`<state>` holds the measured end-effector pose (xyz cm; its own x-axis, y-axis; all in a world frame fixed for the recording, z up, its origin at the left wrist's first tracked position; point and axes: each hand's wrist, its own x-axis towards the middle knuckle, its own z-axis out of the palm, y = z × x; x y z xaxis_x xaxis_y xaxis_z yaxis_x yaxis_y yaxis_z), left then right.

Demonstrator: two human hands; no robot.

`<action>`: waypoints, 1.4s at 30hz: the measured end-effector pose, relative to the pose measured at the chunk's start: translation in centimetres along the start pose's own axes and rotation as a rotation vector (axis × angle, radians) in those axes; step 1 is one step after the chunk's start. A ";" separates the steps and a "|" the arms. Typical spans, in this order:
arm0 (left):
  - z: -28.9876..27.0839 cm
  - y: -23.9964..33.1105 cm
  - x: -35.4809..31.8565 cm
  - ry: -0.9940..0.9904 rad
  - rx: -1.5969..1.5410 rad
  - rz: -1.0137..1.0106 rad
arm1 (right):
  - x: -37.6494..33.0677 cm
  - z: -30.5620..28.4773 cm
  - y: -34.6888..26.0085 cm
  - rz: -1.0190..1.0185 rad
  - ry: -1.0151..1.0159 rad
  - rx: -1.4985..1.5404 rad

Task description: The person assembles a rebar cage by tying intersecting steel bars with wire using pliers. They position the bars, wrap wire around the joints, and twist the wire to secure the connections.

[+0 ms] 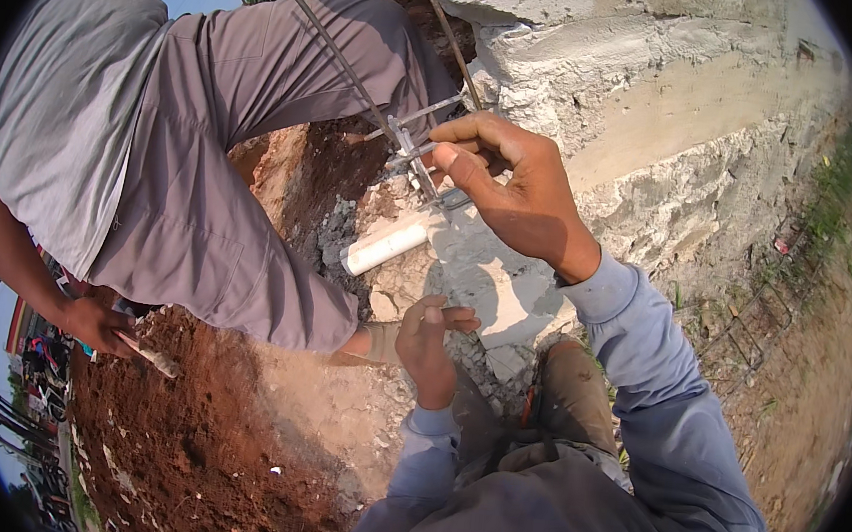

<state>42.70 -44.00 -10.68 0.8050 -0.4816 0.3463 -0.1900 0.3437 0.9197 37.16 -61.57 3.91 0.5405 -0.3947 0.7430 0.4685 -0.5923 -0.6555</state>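
Observation:
My right hand (521, 180) reaches over the concrete, its thumb and fingers pinched around the end of a short grey steel rod (418, 153). That rod crosses a bundle of rebar (347, 60) that rises toward the upper left. Part of the grip is hidden by my fingers. Just below the crossing lies a white plastic pipe (387, 250), on its side on pale rubble. My left hand (426, 351) is lower, near my knees, with fingers stretched apart and nothing in it. It is close to the other person's lower leg.
Close at left, a person in grey trousers (221, 200) straddles the rubble, holding a wooden-handled tool (149, 352). A rough concrete wall (679, 106) stands at right. Reddish soil (203, 429) slopes at lower left. A wire cage (756, 327) lies by the wall.

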 end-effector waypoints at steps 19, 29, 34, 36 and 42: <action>1.7 -0.6 1.3 -0.875 0.010 -0.160 | -21.0 -4.7 7.9 0.561 -0.481 0.187; 2.8 -3.4 0.9 -0.885 0.266 0.187 | -23.6 -5.6 6.3 0.677 -0.211 0.351; 3.7 0.2 4.4 -1.135 0.181 0.397 | -21.9 -8.8 6.1 0.875 -0.279 0.780; 4.6 1.5 4.4 -0.947 0.164 0.412 | -21.8 -8.9 7.0 0.786 -0.117 0.673; 7.9 -0.3 8.9 -0.218 0.220 0.324 | -19.0 -8.0 6.3 0.708 0.340 0.408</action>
<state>45.52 -54.72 -6.37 0.5512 -0.5443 0.6324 -0.5468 0.3369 0.7665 24.26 -63.47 -13.23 0.5915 -0.7999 0.1016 0.3507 0.1418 -0.9257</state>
